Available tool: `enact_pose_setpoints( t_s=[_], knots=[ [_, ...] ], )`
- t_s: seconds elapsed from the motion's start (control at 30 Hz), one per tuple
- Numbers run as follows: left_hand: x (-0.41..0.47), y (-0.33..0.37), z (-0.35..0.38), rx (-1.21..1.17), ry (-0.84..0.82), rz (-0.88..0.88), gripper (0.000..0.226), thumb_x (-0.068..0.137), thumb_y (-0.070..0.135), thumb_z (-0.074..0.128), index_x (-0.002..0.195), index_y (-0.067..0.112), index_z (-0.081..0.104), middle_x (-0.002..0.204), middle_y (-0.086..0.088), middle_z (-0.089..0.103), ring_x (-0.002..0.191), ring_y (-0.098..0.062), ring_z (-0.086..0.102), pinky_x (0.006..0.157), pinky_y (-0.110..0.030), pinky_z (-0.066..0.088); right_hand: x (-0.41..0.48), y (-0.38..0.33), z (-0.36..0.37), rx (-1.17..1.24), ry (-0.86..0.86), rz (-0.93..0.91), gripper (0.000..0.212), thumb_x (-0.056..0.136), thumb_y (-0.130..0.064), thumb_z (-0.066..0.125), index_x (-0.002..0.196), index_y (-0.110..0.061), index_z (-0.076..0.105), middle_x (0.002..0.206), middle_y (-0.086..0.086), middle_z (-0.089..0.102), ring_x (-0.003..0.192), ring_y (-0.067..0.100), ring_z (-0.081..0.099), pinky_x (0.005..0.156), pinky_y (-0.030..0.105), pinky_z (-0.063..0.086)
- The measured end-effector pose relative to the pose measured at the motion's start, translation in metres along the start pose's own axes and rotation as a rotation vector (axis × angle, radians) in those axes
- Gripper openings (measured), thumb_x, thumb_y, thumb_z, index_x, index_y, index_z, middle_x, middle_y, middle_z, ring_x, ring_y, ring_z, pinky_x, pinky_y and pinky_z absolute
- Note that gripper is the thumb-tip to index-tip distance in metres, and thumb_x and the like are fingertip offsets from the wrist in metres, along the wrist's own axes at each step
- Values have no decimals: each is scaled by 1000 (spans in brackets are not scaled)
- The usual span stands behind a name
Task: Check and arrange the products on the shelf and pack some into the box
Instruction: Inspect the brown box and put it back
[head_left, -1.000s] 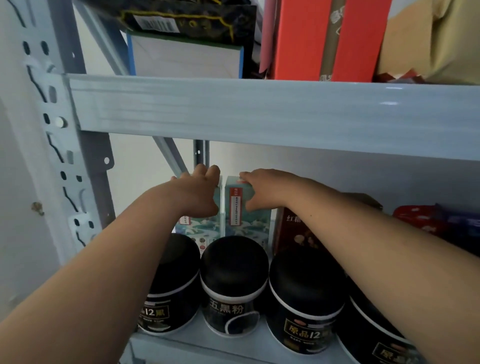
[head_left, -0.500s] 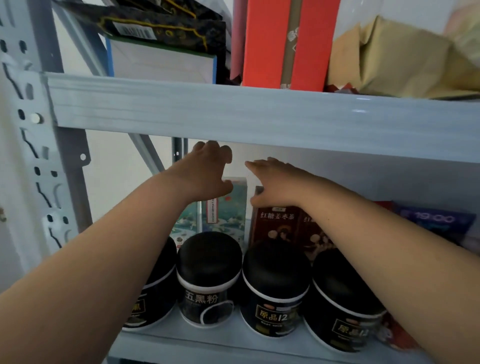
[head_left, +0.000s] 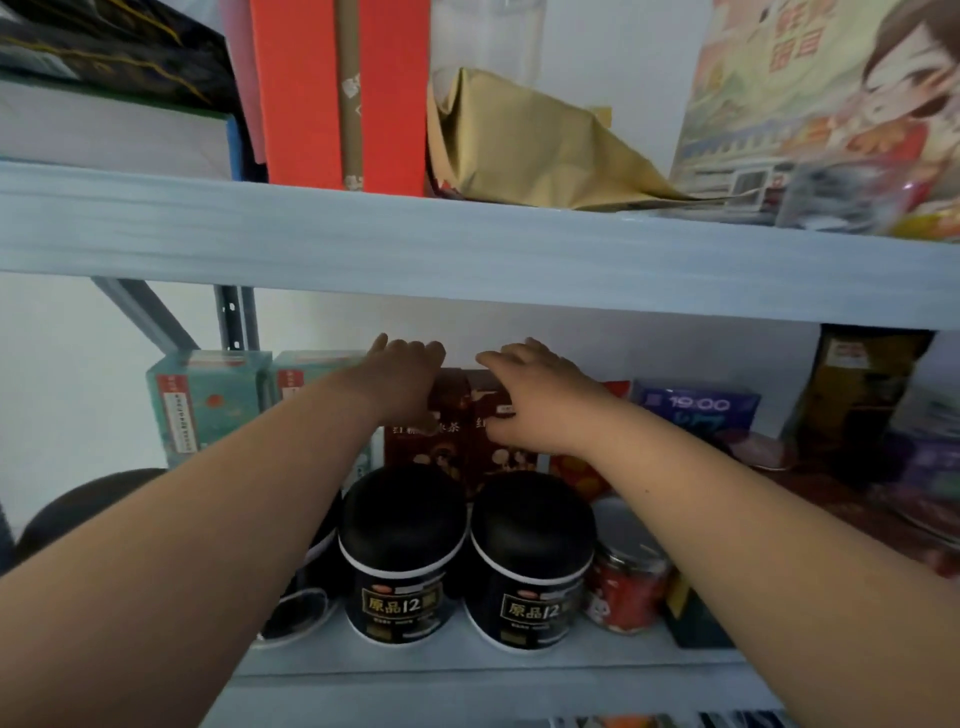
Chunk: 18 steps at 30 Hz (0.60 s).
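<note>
Two dark brown tea boxes stand side by side at the back of the lower shelf (head_left: 467, 670). My left hand (head_left: 405, 379) reaches over the top of the left brown box (head_left: 415, 452), thumb on its front. My right hand (head_left: 535, 395) holds the top of the right brown box (head_left: 504, 460) the same way. Two teal boxes (head_left: 208, 410) stand to the left of them. In front of the brown boxes stand black-lidded jars (head_left: 402, 551), the nearest right below my wrists.
The upper shelf beam (head_left: 467, 249) runs just above my hands. A red can (head_left: 623, 587), a blue box (head_left: 696, 410) and a yellow-black bag (head_left: 852, 405) fill the right side. Above sit an orange-red box (head_left: 301, 93), a tan paper bag (head_left: 519, 145) and an illustrated bag (head_left: 831, 104).
Both hands have left the teal boxes and moved right onto the two brown boxes. The view has shifted right, so the teal boxes now stand at the left.
</note>
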<state>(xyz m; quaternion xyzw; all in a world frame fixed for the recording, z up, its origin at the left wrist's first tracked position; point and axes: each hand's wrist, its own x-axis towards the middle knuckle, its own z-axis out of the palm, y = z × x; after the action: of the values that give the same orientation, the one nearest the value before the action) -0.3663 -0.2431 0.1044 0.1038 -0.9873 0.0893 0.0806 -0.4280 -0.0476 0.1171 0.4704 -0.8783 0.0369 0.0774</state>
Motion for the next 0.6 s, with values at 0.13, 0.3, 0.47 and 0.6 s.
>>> enact_pose_setpoints(
  t_s=[0.13, 0.3, 0.47, 0.6],
  knots=[
    [-10, 12, 2, 3, 84, 2, 90, 69, 44, 87, 137, 13, 37, 127, -13, 50, 119, -34, 52, 103, -44, 43, -14, 4, -2, 47, 62, -39, 82, 92, -45, 63, 161, -27, 22, 163, 5, 28, 151, 25, 21, 120, 47, 30],
    [-46, 24, -2, -75, 405, 47, 80, 73, 35, 85, 138, 7, 50, 129, -19, 45, 118, -40, 46, 86, -58, 54, -28, 11, -4, 123, 93, -69, 86, 92, -45, 65, 162, -25, 19, 165, 4, 26, 151, 22, 23, 120, 42, 31],
    [-97, 51, -23, -44, 715, 68, 84, 61, 14, 89, 137, 4, 53, 127, -22, 51, 114, -40, 41, 74, -55, 57, -43, 15, 1, 281, 179, -126, 97, 85, -39, 76, 163, -28, 18, 163, 2, 28, 148, 20, 31, 117, 34, 34],
    [-136, 80, -38, -38, 797, 85, 81, 65, 12, 88, 138, 6, 53, 126, -18, 49, 115, -37, 40, 90, -55, 50, -55, 18, 8, 401, 267, -167, 108, 80, -35, 82, 161, -40, 10, 162, 1, 26, 145, 20, 37, 112, 38, 44]
  ],
)
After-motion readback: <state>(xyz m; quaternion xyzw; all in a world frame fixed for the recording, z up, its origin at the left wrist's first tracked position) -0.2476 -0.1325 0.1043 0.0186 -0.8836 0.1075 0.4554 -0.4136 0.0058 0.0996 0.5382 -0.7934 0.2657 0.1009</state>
